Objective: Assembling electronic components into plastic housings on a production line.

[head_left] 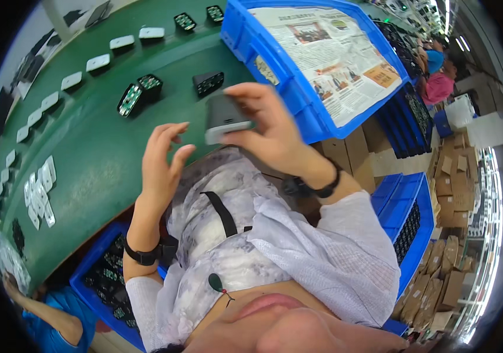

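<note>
My right hand (272,126) grips a dark grey box-shaped casing (225,112) with a light grey end, held over the near edge of the green table between thumb and fingers. To its left, my left hand (163,156) is raised with its fingers apart and nothing in them. Beyond the held casing stands a black casing (208,84) with a circuit board showing in its open side. Farther left, two more open units, a green-board casing (129,101) and a black casing (150,84), rest against each other.
White-topped units (98,62) line the far side of the green table (101,153). A pile of white flat pieces (41,191) lies at left. A blue crate (313,112) lined with newspaper stands at right. Another crate (78,273) sits below left, near a co-worker's arm (51,315).
</note>
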A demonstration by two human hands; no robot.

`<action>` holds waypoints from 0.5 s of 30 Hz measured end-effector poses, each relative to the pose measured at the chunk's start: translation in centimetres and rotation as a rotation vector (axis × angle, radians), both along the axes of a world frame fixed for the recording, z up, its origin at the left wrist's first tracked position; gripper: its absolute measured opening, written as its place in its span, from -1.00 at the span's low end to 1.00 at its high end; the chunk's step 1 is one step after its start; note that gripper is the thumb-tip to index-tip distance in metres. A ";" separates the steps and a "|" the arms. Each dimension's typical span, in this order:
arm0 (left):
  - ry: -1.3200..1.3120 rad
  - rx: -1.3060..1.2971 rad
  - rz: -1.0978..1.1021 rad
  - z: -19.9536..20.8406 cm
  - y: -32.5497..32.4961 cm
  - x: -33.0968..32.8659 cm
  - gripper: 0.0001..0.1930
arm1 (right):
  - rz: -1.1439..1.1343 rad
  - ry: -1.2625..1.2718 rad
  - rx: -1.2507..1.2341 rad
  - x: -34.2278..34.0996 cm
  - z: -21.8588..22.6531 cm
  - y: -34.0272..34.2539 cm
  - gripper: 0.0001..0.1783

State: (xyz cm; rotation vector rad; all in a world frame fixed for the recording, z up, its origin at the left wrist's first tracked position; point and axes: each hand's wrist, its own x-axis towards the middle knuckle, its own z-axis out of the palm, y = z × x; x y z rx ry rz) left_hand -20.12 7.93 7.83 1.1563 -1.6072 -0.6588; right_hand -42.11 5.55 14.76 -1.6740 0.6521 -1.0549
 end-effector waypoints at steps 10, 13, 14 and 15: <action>-0.172 0.000 0.158 -4.6 -0.2 2.8 -0.83 | -0.485 0.306 -0.329 -14.5 11.1 -14.1 -0.58; -0.184 -0.016 0.157 -4.5 -0.5 2.7 -0.85 | -0.490 0.354 -0.313 -16.6 11.0 -19.9 -0.65; -0.199 -0.020 0.155 -4.4 -0.5 2.7 -0.86 | -0.491 0.437 -0.308 -17.6 11.2 -21.7 -0.65; -0.194 -0.001 0.157 -4.6 -0.7 2.7 -0.87 | -0.510 0.441 -0.314 -18.9 11.4 -23.5 -0.65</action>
